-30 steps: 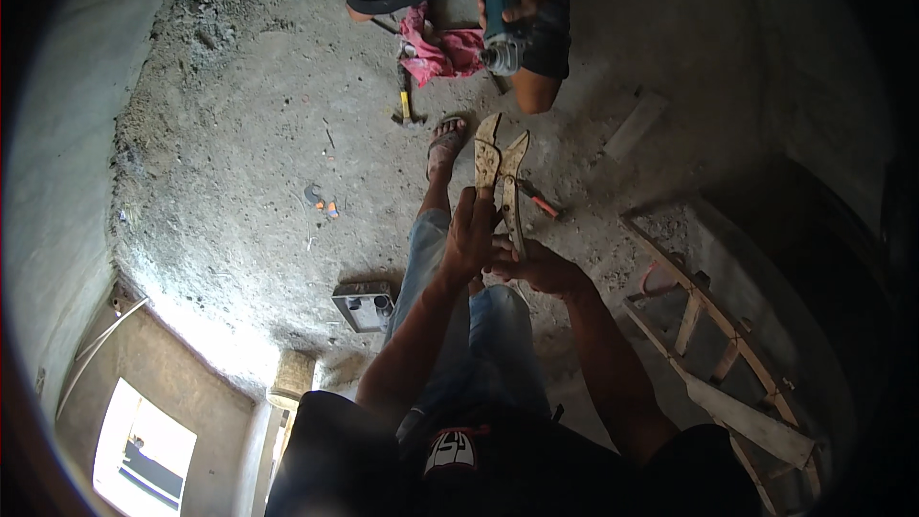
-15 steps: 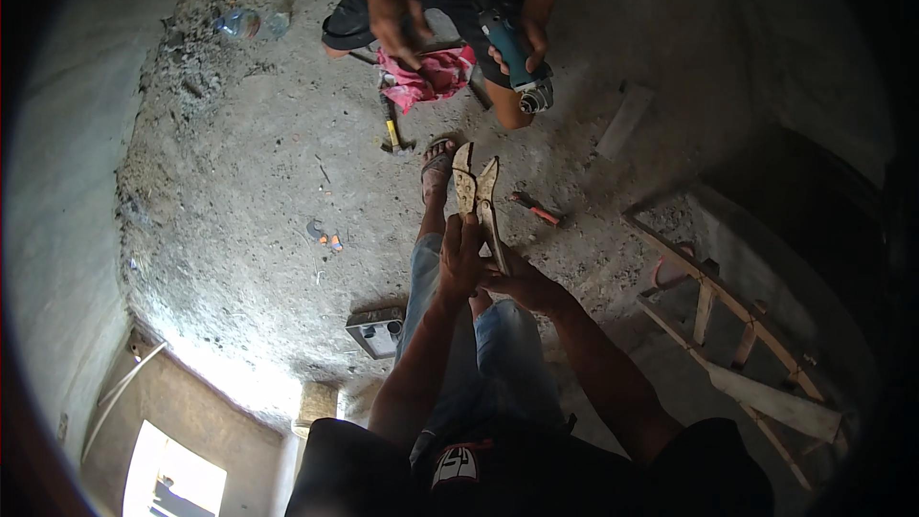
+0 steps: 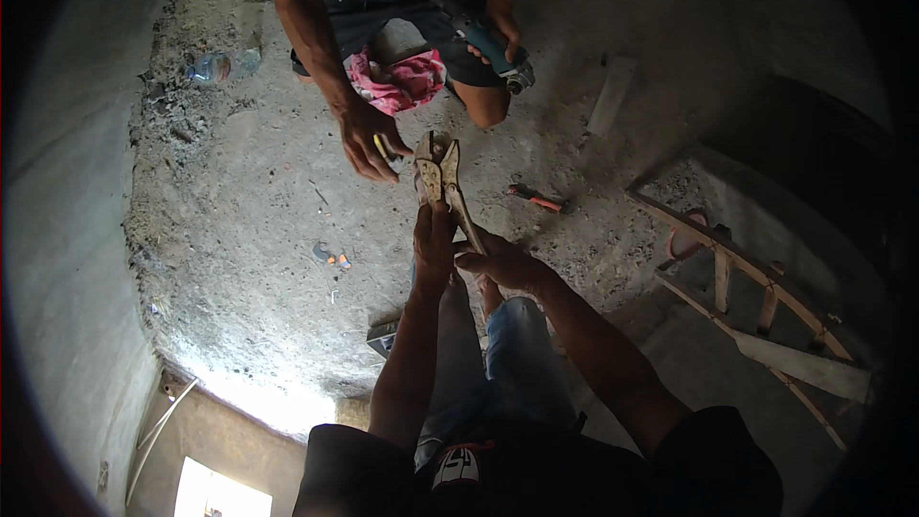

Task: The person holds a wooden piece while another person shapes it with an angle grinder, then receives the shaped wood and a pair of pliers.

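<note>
I hold a pair of big metal pliers (image 3: 442, 177) out in front of me over the rough concrete floor (image 3: 239, 230), jaws pointing away from me. My left hand (image 3: 434, 247) is wrapped around the left handle just below the head, and my right hand (image 3: 505, 263) grips the lower end of the right handle, so my two hands sit close together, each closed on its own handle. Just past the pliers' tip, another person's hand (image 3: 367, 142) reaches down toward it, nearly touching, with something small and yellow in its fingers that I cannot make out. That person's other hand holds a blue power tool (image 3: 490, 46) near their knee, beside a pink cloth (image 3: 400, 81). To the left the floor lies open and bare as far as the curved grey wall, apart from a plastic bottle (image 3: 218, 66) at the rubble and a few small scraps. To the right there is less room: a red-handled tool (image 3: 536, 198) lies near, and a wooden ladder (image 3: 756, 297) lies slanted farther off. My legs and lap hide the ground beneath me, and the picture's rim is dark.
</note>
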`<state>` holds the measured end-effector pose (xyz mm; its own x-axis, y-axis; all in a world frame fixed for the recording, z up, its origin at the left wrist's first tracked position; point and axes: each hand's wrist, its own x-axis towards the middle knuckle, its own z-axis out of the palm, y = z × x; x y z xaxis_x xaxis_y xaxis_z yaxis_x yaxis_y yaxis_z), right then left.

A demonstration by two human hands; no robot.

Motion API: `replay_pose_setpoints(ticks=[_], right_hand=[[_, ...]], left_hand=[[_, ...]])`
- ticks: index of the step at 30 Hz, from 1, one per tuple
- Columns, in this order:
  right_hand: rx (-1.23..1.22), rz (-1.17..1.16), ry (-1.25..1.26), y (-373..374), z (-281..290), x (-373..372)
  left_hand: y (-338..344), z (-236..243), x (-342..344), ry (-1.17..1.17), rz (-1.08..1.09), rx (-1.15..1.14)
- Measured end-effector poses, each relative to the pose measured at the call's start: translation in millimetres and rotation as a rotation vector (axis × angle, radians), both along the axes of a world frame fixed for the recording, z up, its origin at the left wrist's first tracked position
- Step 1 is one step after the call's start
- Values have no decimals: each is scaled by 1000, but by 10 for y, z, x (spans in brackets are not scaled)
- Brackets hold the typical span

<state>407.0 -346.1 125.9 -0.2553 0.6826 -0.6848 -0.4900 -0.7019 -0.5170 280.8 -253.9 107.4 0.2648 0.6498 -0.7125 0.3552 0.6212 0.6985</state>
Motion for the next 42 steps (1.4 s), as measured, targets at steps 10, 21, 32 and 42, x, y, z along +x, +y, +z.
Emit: replay_pose_setpoints(ticks=[10, 21, 32, 42], right_hand=[[-81, 106, 40, 20, 17, 216], [4, 163, -48, 176, 102, 336], [166, 443, -360, 1197, 224, 437], [170, -16, -628, 1321, -7, 578]], left_hand=[[153, 85, -47, -110, 19, -167], [326, 234, -69, -215, 20, -67], [932, 239, -99, -224, 222, 116], [457, -136, -968, 27, 271, 298]])
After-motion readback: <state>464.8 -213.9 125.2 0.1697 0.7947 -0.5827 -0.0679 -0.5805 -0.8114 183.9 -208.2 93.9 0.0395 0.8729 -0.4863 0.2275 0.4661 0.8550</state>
